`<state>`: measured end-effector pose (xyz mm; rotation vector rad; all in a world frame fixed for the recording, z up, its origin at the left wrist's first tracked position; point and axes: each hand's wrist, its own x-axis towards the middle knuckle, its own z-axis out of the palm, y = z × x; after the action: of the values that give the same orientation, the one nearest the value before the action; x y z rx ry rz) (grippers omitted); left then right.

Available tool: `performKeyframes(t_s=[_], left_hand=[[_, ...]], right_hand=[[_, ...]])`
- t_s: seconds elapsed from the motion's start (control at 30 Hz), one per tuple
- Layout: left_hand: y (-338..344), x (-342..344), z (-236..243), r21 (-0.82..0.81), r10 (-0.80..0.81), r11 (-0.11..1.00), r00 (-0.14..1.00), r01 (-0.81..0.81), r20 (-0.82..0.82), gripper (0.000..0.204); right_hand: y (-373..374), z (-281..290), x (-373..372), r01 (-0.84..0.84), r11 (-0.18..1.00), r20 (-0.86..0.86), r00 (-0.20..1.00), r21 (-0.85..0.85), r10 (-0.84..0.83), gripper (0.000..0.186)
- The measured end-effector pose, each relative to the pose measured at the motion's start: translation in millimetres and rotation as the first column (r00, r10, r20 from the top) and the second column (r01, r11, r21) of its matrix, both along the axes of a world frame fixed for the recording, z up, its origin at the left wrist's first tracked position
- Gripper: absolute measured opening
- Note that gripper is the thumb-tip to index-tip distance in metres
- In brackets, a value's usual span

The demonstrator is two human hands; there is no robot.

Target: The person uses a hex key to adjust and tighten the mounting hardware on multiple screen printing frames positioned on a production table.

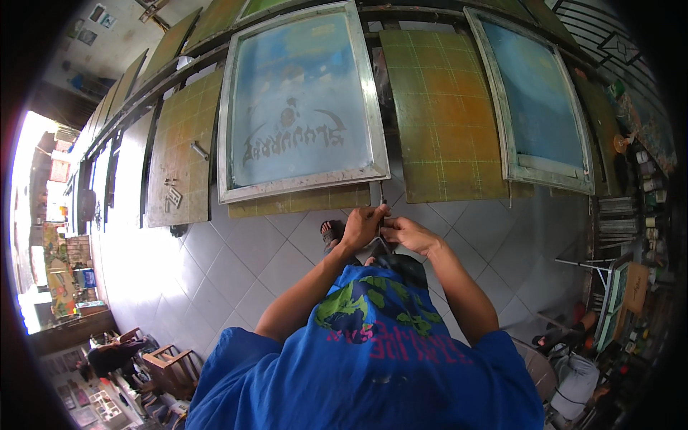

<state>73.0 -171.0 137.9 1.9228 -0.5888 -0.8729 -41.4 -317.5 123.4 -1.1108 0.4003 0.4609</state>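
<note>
- Slim rod (383,202): was gripped in left hand (363,228), pinched by right hand (410,233), just below corner of framed screen (301,100).
- Stained board (183,136), left: carried loose metal pieces (173,198).
- Tiled floor (261,251): spread grey below.
- Pale bag (575,387), lower right: slumped, contents hidden.

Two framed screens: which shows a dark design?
The left screen, nearer the left hand and right hand: dark lettering and curved shapes mark it. The right screen shows hazy blue without such marks.
</note>
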Motion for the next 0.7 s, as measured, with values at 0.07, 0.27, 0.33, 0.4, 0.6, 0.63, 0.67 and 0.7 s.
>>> performKeyframes(t_s=[0.07,0.27,0.33,0.4,0.6,0.63,0.67,0.7], left_hand=[[1.6,0.5,-7.1,-0.073,0.026,0.997,0.985,-0.039,-0.168,0.051],[4.0,4.9,4.2,-0.145,-0.053,0.989,0.925,-0.003,-0.377,0.062],[5.7,12.9,3.2,-0.155,-0.12,0.985,0.945,0.075,-0.304,0.062],[1.9,26.1,12.0,0.05,-0.213,0.97,0.936,0.236,-0.28,0.057],[-2.5,17.5,20.3,0.186,-0.051,0.978,0.975,0.093,-0.218,0.06],[-1.4,12.6,23.8,0.174,0.002,0.984,0.972,0.041,-0.235,0.061],[-0.5,8.5,15.9,0.137,0.049,0.99,0.972,-0.018,-0.231,0.06],[0.4,4.9,2.0,0.1,0.097,0.992,0.968,-0.076,-0.23,0.059]], right_hand=[[-3.6,0.0,1.5,-0.035,0.997,0.057,0.998,-0.065,0.039,0.027],[-2.5,-13.3,-7.0,0.046,0.994,0.071,0.996,0.098,-0.053,0.026],[-4.5,-23.4,-10.5,0.048,0.997,0.046,0.998,0.058,-0.05,0.025],[-8.0,-26.0,-10.7,0.048,0.999,0.072,0.996,0.017,-0.049,0.024],[1.9,-8.9,-3.1,0.123,0.992,0.038,0.992,-0.022,-0.122,0.022],[2.1,-9.6,-3.4,0.118,0.991,0.019,0.993,-0.06,-0.117,0.022],[1.8,-10.4,-3.3,0.113,0.991,0.011,0.994,-0.075,-0.113,0.022],[1.1,-11.2,-2.9,0.108,0.99,0.002,0.994,-0.089,-0.109,0.023]])
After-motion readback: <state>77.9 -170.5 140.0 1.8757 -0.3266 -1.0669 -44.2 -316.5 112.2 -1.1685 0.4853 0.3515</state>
